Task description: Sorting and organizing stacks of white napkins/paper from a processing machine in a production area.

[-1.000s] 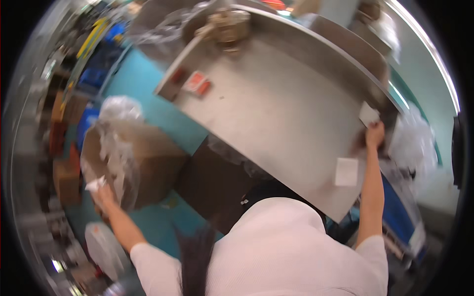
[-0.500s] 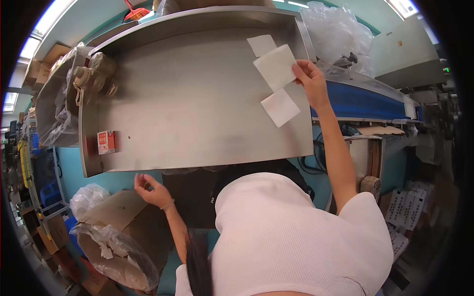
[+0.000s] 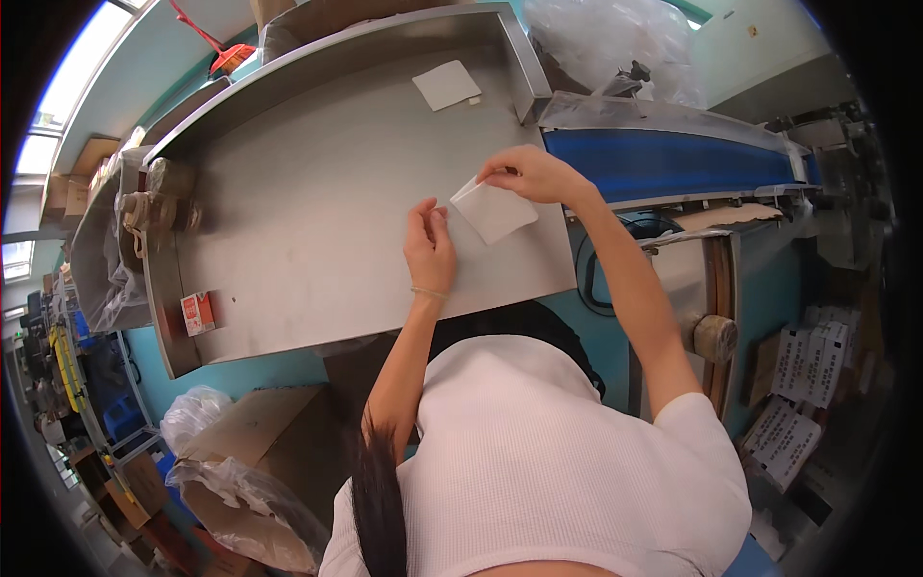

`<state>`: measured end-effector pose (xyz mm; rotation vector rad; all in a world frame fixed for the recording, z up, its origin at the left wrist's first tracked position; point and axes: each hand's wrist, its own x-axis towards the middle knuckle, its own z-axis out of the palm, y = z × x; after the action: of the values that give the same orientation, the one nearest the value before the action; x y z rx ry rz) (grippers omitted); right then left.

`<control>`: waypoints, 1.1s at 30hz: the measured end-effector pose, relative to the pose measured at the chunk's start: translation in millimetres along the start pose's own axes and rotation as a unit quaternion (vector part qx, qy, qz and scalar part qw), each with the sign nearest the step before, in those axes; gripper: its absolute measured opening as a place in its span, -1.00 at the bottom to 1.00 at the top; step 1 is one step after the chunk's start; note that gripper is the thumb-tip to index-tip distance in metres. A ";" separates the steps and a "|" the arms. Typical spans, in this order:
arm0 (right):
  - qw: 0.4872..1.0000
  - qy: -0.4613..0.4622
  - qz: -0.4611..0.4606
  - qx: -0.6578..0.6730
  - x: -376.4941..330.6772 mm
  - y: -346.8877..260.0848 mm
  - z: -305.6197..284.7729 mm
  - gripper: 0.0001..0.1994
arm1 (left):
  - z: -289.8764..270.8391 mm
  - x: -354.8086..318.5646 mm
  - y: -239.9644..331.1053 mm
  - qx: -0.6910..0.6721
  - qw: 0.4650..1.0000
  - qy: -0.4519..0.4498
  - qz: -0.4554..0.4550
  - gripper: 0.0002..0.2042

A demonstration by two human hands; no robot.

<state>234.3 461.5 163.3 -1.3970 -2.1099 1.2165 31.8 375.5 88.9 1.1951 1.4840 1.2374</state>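
My right hand (image 3: 534,175) pinches a thin white square sheet (image 3: 495,216) by its upper edge, above the right part of a steel work table (image 3: 317,192). A doubled edge shows at the sheet's left corner; whether it is folded or several layers, I cannot tell. Just left of it, my left hand (image 3: 430,252) is raised with fingers loosely curved and apart, holding nothing, not touching the sheet. Farther back on the steel lies another white square (image 3: 445,85), a small white corner showing from under its right edge.
A small red-and-white box (image 3: 198,313) stands at the table's left end, near a tape-wrapped bundle (image 3: 144,212). Raised metal walls edge the left and far sides. To the right runs a blue conveyor belt (image 3: 663,165). A plastic-lined carton (image 3: 250,500) sits below left.
My right hand has drawn a white square nearer and leftward. My left hand has come up from beside the table to near that sheet. One white square stays behind at the back.
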 end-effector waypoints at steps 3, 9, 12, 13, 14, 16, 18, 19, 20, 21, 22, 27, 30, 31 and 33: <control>0.998 -0.035 -0.019 -0.050 18.9 21.9 3.8 -0.83 | 18.1 -13.6 11.5 0.049 0.999 0.010 -0.013 -0.72; 0.974 0.059 -0.169 -0.143 26.5 57.3 16.9 -0.77 | 43.7 -23.1 0.7 0.229 0.972 0.038 0.028 -0.46; 0.991 -0.075 -0.029 -0.110 19.6 62.5 7.9 -0.73 | 47.9 -20.5 -3.2 0.216 0.974 0.025 0.064 -0.46; 0.979 -0.157 0.072 -0.106 12.8 67.1 2.7 -0.72 | 49.4 -19.1 -3.3 0.195 0.979 0.007 0.063 -0.48; 0.989 -0.106 0.068 -0.077 -0.5 74.1 1.8 -0.70 | 50.0 -14.2 -2.3 0.174 0.983 -0.010 0.063 -0.49; 0.991 -0.009 0.131 0.015 -32.2 90.2 -3.2 -0.66 | 52.0 -12.4 1.4 0.174 0.984 -0.001 0.045 -0.51; 0.953 0.148 0.214 0.156 -60.3 116.4 -19.2 -0.61 | 55.9 -12.2 3.7 0.186 0.982 0.005 0.024 -0.56; 0.924 0.215 0.239 0.206 -72.6 127.6 -25.4 -0.60 | 58.9 -11.7 5.1 0.187 0.982 -0.009 0.033 -0.56; 0.884 0.267 0.302 0.237 -84.3 113.3 -40.9 -0.53 | 59.5 -12.9 5.9 0.220 0.975 0.003 0.033 -0.56; 0.848 0.336 0.324 0.252 -90.4 114.2 -45.9 -0.47 | 58.3 -14.6 7.2 0.253 0.967 0.015 0.034 -0.56; 0.835 0.440 0.321 0.074 -102.2 128.0 -41.5 -0.47 | 60.4 -16.2 10.7 0.272 0.961 0.003 0.052 -0.53; 0.861 0.317 0.391 -0.074 -130.5 135.2 -47.1 -0.61 | 24.4 -42.1 156.6 0.153 0.855 -0.486 0.096 -0.51; 0.799 0.459 0.363 -0.140 -144.5 149.0 -48.2 -0.60 | -1.9 -48.0 249.5 0.108 0.634 -0.724 0.250 -0.42; 0.793 0.419 0.422 -0.134 -156.6 125.9 -54.1 -0.56 | -8.9 -47.3 265.1 0.055 0.581 -0.742 0.330 -0.43; 0.803 0.399 0.432 -0.093 -165.1 92.3 -42.7 -0.56 | -21.4 -40.8 302.5 -0.044 0.421 -0.778 0.464 -0.60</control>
<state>393.2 352.3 143.1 -2.5174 -0.9976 0.4206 63.8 348.7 392.0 2.0994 -0.8011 0.1454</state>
